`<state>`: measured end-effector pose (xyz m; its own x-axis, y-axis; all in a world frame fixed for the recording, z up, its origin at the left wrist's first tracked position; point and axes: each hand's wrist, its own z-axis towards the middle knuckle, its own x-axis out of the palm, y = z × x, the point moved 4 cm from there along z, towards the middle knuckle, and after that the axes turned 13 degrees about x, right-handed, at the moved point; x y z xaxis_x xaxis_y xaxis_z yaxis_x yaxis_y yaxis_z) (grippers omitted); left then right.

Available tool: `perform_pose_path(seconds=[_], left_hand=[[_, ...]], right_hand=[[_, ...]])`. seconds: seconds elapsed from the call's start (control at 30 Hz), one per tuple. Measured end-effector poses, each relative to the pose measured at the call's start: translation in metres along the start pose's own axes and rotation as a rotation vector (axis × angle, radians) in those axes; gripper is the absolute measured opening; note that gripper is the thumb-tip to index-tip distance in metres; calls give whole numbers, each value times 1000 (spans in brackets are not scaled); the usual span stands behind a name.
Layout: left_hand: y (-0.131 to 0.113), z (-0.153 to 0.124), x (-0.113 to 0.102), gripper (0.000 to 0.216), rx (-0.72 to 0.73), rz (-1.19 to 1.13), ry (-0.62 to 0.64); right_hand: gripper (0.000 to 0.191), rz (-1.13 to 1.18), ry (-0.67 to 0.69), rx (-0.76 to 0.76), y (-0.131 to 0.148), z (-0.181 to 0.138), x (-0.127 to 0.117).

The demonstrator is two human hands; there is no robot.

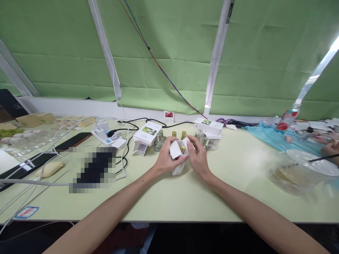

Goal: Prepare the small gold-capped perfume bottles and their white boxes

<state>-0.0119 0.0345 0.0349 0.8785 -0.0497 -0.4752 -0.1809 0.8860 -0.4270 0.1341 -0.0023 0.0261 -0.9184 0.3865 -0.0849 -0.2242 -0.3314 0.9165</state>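
Observation:
A small white carton [178,169] with its top flaps raised stands tilted on the table in front of me. Inside its opening shows the gold cap [182,149] of a bottle. My left hand [164,156] is wrapped round the carton from the left, thumb across its front. On the right side, my right hand [198,157] pinches a raised flap between thumb and fingers. Just behind the hands stand two gold-capped bottles [183,134], their lower parts hidden. Silver-capped glass bottles [159,139] are to the left, and more silver caps [205,141] to the right.
White picture boxes [147,133] lie stacked at back left, others [208,126] at back right. Cables, a power strip [107,138] and a computer mouse [49,169] occupy the left. At right are a lidded clear container [293,173], blue plastic [280,139] and another person's hand [329,148].

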Motion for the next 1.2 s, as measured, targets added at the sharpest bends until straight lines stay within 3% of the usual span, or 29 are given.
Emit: perform_pose_path(seconds=[0.23,0.57,0.83,1.2], left_hand=[[-1,2,-2,51,-17,-34,2],[-2,5,-16,38,23,5,-190],[-5,7,-21,41,19,5,-267],[-7,7,-19,41,153,100,-308]], right_hand=[[45,-4,156,14,0,-2,6],[51,-50,265,6,5,-5,8],[52,-100,315,23,2,-5,10],[54,-161,322,28,3,-7,9]])
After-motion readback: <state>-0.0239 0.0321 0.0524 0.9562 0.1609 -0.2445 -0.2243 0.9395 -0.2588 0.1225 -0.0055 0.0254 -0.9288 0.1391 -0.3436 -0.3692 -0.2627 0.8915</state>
